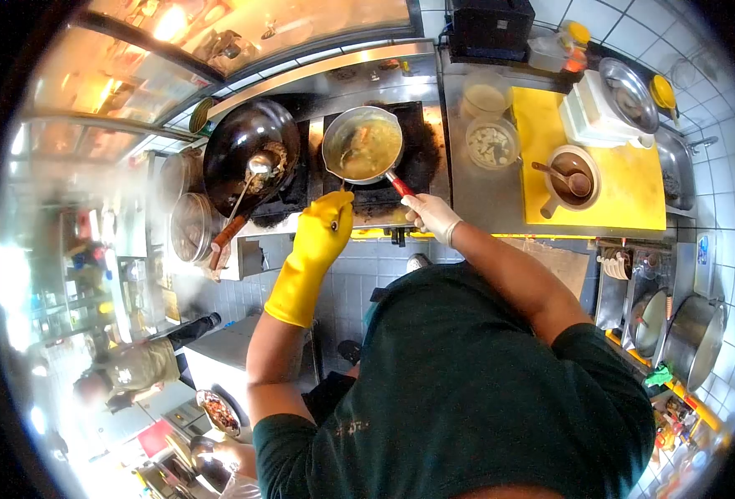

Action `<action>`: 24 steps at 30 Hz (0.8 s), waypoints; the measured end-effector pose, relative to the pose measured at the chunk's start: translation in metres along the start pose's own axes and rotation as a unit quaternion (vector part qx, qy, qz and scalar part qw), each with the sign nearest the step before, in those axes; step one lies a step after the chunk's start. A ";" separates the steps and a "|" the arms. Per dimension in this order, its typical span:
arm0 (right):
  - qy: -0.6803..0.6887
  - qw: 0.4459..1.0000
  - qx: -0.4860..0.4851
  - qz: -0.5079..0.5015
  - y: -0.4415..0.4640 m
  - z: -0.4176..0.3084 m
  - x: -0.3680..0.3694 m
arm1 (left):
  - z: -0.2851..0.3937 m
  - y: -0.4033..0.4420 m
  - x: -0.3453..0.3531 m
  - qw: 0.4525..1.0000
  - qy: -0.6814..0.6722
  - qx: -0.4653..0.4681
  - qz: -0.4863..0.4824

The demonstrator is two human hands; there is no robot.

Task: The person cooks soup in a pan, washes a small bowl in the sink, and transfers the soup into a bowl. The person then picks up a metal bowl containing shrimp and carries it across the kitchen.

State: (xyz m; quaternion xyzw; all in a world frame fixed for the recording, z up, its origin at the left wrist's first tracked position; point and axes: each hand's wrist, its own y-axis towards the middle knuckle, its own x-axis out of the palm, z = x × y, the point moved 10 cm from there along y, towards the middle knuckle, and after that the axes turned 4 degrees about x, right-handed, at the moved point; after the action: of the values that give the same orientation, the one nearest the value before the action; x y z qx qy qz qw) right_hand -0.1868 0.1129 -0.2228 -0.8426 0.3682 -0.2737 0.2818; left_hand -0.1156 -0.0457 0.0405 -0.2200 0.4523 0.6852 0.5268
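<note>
A: Where's the saucepan (373,179), what's on it?
B: Right side of the stove (427,158), red handle (398,185) angled toward the near edge. Right hand (432,216), thin pale glove, has its fingers clamped on that handle.
A: Why there?
B: My read: cooler end, and a good lever against the pan swinging.
A: Left hand (326,224)?
B: Thick yellow glove, just by the near rim. Fingers look closed round a thin utensil (342,185) that leans over that rim into the pan. Grip partly hidden by the glove. Heavy rubber probably because it's so close to the heat.
A: Wok (243,125)?
B: Left of the saucepan, ladle (261,162) resting inside, wooden handle (231,230) also pointing nearside. Easy grab, I'd guess. Bowl (494,167) of pale pieces sits on the table (477,200) right of the stove, likely for reach too.
</note>
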 end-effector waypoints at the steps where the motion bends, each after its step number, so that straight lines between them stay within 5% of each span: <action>1: -0.001 1.000 0.000 -0.001 0.001 0.000 0.000 | 0.004 0.001 -0.008 0.999 -0.023 -0.021 0.023; 7: -0.012 1.000 0.015 0.008 -0.002 -0.003 0.000 | 0.002 0.016 0.037 0.994 0.091 -0.012 0.051; 10: -0.043 0.999 0.012 0.004 -0.005 -0.007 0.000 | -0.029 0.021 0.096 0.983 0.159 -0.084 -0.039; 13: -0.067 0.998 0.005 -0.005 -0.007 -0.010 0.001 | -0.020 0.017 0.130 0.980 0.159 -0.029 -0.114; 17: -0.050 0.999 0.002 0.000 -0.005 -0.009 0.000 | 0.015 0.002 0.094 0.984 0.047 0.122 -0.121; 24: 0.000 1.000 0.016 -0.008 -0.001 -0.003 0.001 | 0.019 -0.022 0.007 0.960 0.050 0.083 -0.264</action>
State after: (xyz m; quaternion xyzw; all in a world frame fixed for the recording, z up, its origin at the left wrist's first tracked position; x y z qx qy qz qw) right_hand -0.1876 0.1121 -0.2198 -0.8412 0.3568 -0.2819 0.2928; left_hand -0.0939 -0.0254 0.0360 -0.3211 0.4589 0.4696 0.6825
